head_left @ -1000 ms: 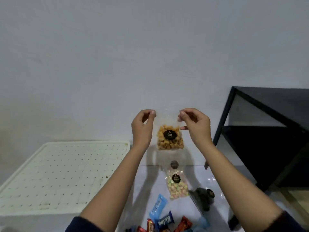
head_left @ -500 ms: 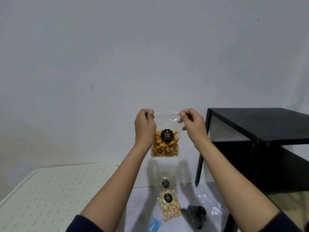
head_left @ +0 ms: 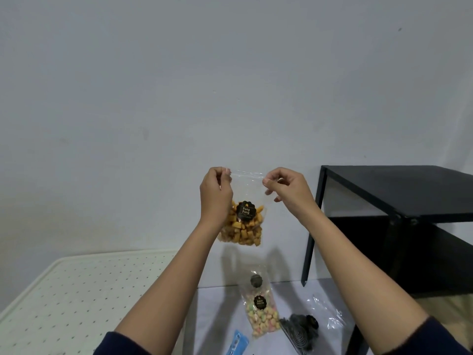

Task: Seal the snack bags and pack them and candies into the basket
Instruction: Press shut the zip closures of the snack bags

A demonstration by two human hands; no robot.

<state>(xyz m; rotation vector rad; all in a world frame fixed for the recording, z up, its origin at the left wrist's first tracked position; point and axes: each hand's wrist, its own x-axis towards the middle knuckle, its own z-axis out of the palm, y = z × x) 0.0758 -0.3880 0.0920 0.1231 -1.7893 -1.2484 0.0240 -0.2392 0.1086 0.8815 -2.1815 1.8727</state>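
I hold a clear bag of orange snacks [head_left: 243, 224] with a black round label up in front of the wall. My left hand [head_left: 216, 193] pinches its top left corner and my right hand [head_left: 286, 188] pinches the top right corner, so the top edge is stretched between them. Below on the white table lie a clear bag of pastel snacks [head_left: 262, 313] and a clear bag of black snacks [head_left: 303, 329]. A blue candy wrapper [head_left: 238, 344] shows at the bottom edge. No basket is in view.
A cream perforated board [head_left: 76, 290] covers the left of the table [head_left: 220, 311]. A black metal shelf [head_left: 399, 221] stands at the right, its leg [head_left: 309, 252] on the table near the bags. A plain wall is behind.
The view has tilted up, so the candies at the bottom dropped out of sight. Both hands stay pinched on the bag's top, and the bag now hangs slightly tilted.
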